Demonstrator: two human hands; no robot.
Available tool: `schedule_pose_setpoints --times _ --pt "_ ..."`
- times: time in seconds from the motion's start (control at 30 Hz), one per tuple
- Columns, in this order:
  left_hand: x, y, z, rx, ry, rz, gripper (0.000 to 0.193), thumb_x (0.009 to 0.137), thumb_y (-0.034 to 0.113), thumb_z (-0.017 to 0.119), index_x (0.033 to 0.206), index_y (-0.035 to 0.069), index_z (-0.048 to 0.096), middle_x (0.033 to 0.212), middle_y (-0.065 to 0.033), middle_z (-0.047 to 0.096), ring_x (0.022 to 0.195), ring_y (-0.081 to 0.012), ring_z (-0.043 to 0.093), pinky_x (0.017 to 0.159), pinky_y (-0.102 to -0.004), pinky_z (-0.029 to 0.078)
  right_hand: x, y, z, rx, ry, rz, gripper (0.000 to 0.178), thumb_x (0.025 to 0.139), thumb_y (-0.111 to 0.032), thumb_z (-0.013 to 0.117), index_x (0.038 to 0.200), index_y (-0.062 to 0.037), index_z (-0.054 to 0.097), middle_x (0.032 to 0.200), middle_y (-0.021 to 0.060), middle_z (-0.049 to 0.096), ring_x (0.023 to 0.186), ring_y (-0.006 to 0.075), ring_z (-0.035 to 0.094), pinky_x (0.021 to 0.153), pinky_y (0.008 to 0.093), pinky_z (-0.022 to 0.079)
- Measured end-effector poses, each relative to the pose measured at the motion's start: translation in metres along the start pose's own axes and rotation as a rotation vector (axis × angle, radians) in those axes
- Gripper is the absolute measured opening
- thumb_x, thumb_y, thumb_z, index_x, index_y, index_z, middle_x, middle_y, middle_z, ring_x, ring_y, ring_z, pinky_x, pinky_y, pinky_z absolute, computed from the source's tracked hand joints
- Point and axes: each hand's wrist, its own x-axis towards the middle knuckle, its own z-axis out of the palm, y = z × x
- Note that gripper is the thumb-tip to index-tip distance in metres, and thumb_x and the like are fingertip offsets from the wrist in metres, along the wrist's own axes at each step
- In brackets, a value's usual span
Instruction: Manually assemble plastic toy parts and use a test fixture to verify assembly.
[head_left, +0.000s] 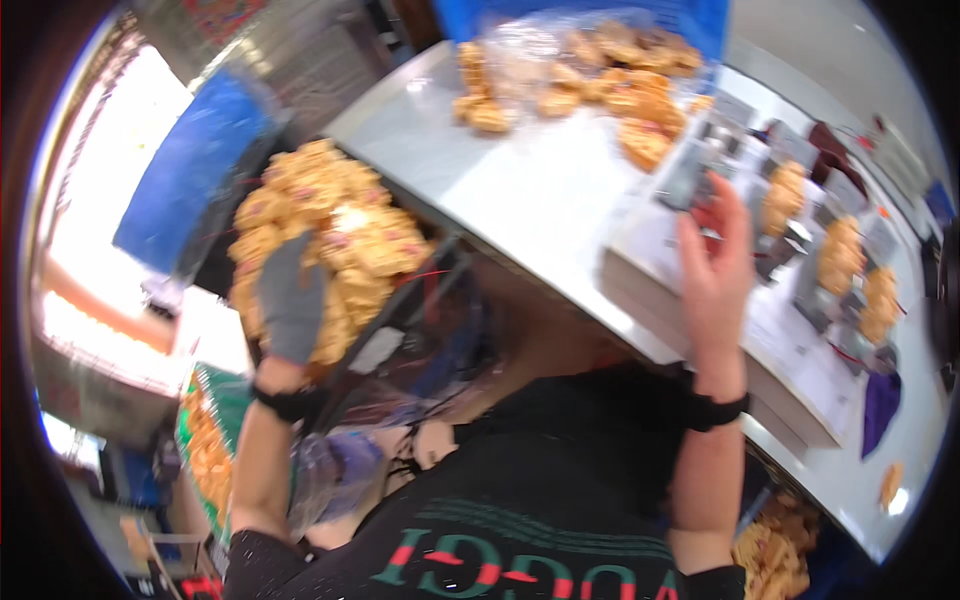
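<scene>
My left hand, in a grey glove, lies over a heap of yellow-orange moulded pieces in a dark crate. Its fingers look stretched out over the pieces, though they are blurred. My bare right hand is at the near-left metal fixture on a white raised board. Thumb and fingers are around a small red handle there; the exact grip is smeared by motion. Further right on the board, similar fixtures carry yellow-orange pieces.
More pieces and clear plastic film lie by a blue bin at the back of the white table. A purple cloth is at the right. Bagged pieces stand lower left, others below the table.
</scene>
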Motion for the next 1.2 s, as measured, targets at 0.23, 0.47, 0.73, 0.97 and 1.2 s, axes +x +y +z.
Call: schedule_pose_setpoints --times 0.23,0.47,0.73,0.97,1.2 --pt "0.054 0.143 -0.036 -0.433 0.131 0.241 0.043 0.082 -0.003 0.064 0.124 0.005 0.06 0.121 -0.0133 0.06 0.116 -0.0317 0.054 0.1 -0.0417 0.041 -0.013 -0.009 -0.004 -0.175 0.063 -0.116 0.051 0.088 -0.006 0.066 0.135 -0.003 0.048 0.117 0.0151 0.052 0.103 0.0258 0.054 0.088 0.0358 0.047" --pt "0.075 0.277 0.036 -0.973 0.105 0.348 0.04 0.08 0.004 0.068 0.119 0.007 0.062 0.111 -0.0132 0.061 0.106 -0.0338 0.057 0.091 -0.0428 0.045 -0.046 -0.04 -0.077 -0.545 0.025 0.007 0.023 0.087 -0.005 0.068 0.11 -0.0042 0.063 0.096 0.0087 0.061 0.084 0.0237 0.06 0.08 0.0364 0.046" --pt "0.062 0.306 0.087 -0.977 0.058 0.4 0.033 0.086 0.017 0.064 0.117 0.009 0.063 0.116 -0.0126 0.058 0.111 -0.0353 0.054 0.096 -0.0447 0.043 -0.031 -0.015 -0.08 -0.811 -0.088 -0.011 0.009 0.086 -0.012 0.071 0.092 -0.0084 0.066 0.082 0.0044 0.062 0.076 0.0251 0.059 0.069 0.0371 0.041" --pt "0.056 0.305 0.093 -0.969 0.017 0.386 0.036 0.087 0.023 0.061 0.121 0.011 0.063 0.119 -0.0095 0.056 0.116 -0.033 0.049 0.099 -0.0427 0.042 -0.029 -0.017 -0.078 -0.762 -0.086 0.106 0.006 0.087 -0.011 0.07 0.089 -0.0079 0.066 0.082 0.0046 0.063 0.073 0.0255 0.058 0.069 0.0365 0.04" --pt "0.055 0.304 0.094 -0.964 0.015 0.389 0.034 0.089 0.025 0.059 0.12 0.01 0.063 0.119 -0.0095 0.056 0.116 -0.0332 0.05 0.099 -0.043 0.042 -0.029 -0.017 -0.079 -0.742 -0.094 0.144 0.005 0.086 -0.006 0.071 0.091 -0.0042 0.068 0.081 0.0054 0.061 0.067 0.0185 0.056 0.063 0.0298 0.045"
